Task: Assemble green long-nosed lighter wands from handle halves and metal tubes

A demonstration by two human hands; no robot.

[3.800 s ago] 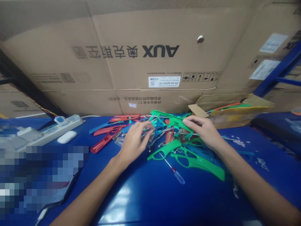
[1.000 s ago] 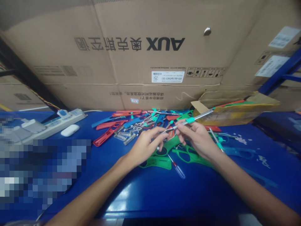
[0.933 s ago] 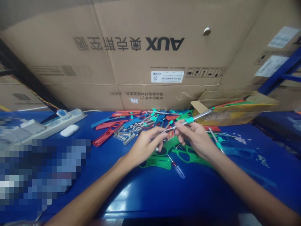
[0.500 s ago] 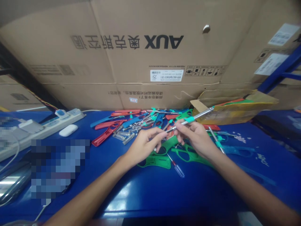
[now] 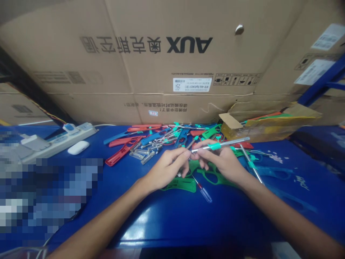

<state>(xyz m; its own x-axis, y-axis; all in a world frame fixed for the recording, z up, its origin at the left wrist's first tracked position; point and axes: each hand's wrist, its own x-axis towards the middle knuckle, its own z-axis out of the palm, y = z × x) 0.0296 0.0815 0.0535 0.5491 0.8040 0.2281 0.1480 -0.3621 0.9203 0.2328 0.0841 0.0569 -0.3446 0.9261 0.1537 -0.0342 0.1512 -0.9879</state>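
Note:
A slim silver metal tube [image 5: 232, 142] with a teal collar is held up over the pile, its free end pointing right and slightly up. My right hand [image 5: 222, 160] grips it near the collar between thumb and fingers. At the tube's lower left end, my left hand [image 5: 169, 163] pinches with thumb and forefinger. A small white tip shows beneath the left fingers; what it belongs to is hidden. Below the hands lie green plastic handle shells [image 5: 182, 184] and a screwdriver [image 5: 204, 191] with a clear handle. Another metal tube [image 5: 252, 163] rests by my right wrist.
Red shells [image 5: 122, 153], blue shells and clear small tanks [image 5: 141, 154] pile up behind the hands. An open carton [image 5: 258, 131] stands back right, before a big cardboard wall [image 5: 151, 72]. To the left are a power strip [image 5: 61, 138] and a white case [image 5: 78, 147].
The held tube has tilted flatter, and its right end has dropped and shifted a little right. Both hands stay close together in nearly the same place.

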